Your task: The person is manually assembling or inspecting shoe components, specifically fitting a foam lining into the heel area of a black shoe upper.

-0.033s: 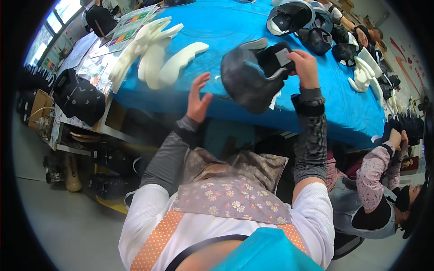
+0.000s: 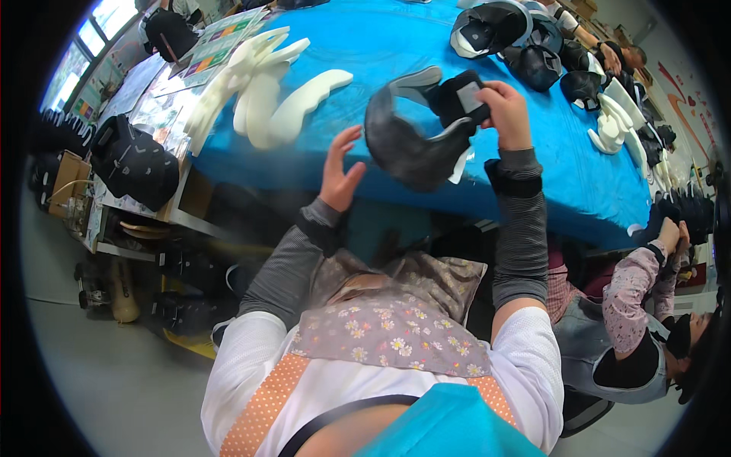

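A black, curved padded collar (image 2: 407,148) hangs above the near edge of the blue-covered table (image 2: 343,30). Its grey-lined inner side shows, and one end carries a black flap with a white label (image 2: 470,97). My right hand (image 2: 505,113) pinches that flap beside the label. To the left of the collar, my left hand (image 2: 340,169) is raised with thumb and fingers apart, holding nothing and not touching it. Pale foam pieces (image 2: 301,110) with wavy edges lie on the table beyond my left hand.
Several finished-looking black collars (image 2: 487,30) sit at the far right, with more white foam pieces (image 2: 613,126) beside them. A black cap-like item (image 2: 133,164) rests on the left side table. At right, a seated co-worker (image 2: 628,320) handles black pieces; another person's arm reaches in farther back.
The collar has tilted and swung a little to the left, showing more of its opening. My right hand has shifted slightly left with it. My left hand has moved slightly right.
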`<state>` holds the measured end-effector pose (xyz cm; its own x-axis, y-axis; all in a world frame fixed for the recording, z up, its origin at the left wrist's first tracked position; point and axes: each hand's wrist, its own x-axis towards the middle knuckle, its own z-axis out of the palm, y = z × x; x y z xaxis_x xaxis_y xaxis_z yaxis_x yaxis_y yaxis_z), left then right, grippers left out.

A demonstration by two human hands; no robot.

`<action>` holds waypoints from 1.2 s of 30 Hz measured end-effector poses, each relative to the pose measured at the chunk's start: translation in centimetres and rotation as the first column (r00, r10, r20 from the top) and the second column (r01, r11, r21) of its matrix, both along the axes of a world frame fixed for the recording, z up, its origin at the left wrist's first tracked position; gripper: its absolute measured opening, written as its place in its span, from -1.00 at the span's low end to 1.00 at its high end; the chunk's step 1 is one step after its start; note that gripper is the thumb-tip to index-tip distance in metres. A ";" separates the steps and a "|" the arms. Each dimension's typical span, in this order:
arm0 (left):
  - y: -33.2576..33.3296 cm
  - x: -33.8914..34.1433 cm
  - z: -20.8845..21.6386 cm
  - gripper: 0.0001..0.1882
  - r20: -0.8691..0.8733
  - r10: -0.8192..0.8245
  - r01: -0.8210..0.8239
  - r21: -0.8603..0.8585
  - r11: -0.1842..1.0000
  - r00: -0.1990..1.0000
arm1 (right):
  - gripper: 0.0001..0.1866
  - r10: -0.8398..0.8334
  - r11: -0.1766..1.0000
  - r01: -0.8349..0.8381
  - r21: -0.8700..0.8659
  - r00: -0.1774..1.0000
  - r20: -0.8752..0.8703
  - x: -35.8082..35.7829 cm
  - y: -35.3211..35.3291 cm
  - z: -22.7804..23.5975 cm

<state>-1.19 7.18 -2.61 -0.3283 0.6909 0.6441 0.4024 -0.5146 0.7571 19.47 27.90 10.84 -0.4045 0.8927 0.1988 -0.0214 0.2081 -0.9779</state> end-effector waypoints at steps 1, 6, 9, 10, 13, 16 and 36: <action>-0.1 1.4 -0.2 -0.42 0.165 -0.049 0.056 -0.039 0.998 0.985 | -0.70 0.044 0.999 -0.044 -0.003 0.999 -0.009 -0.7 -1.0 -0.4; 1.2 0.5 -1.8 -0.43 0.057 0.281 -0.282 -0.001 0.960 0.958 | -0.65 0.078 0.994 -0.076 0.083 0.997 -0.017 -3.4 -5.5 -0.6; 2.0 -1.7 -1.3 -0.48 -0.067 0.424 -0.429 -0.087 0.899 0.903 | -0.62 0.011 0.989 -0.005 0.145 0.999 -0.037 -4.4 -6.6 -1.1; 2.4 -1.9 -0.9 -0.52 -0.198 0.495 -0.525 -0.150 0.838 0.846 | -0.62 0.000 0.989 0.005 0.146 0.999 -0.039 -4.5 -5.7 -2.5; 2.1 -2.7 -1.7 -0.65 -0.036 0.363 -0.357 -0.304 0.883 0.931 | -0.56 -0.082 0.922 -0.001 0.387 0.977 0.199 -5.2 -3.9 -6.2; 0.8 -2.4 -2.5 -0.72 0.197 0.287 -0.214 -0.323 0.922 0.938 | -0.56 0.032 0.934 -0.075 0.350 0.992 0.126 -4.2 -5.0 -8.0; -2.8 -13.2 2.1 -0.43 -0.160 0.706 -0.695 -0.416 0.586 0.690 | -0.83 0.467 0.884 -0.447 -0.133 0.849 0.246 6.2 -17.4 -14.7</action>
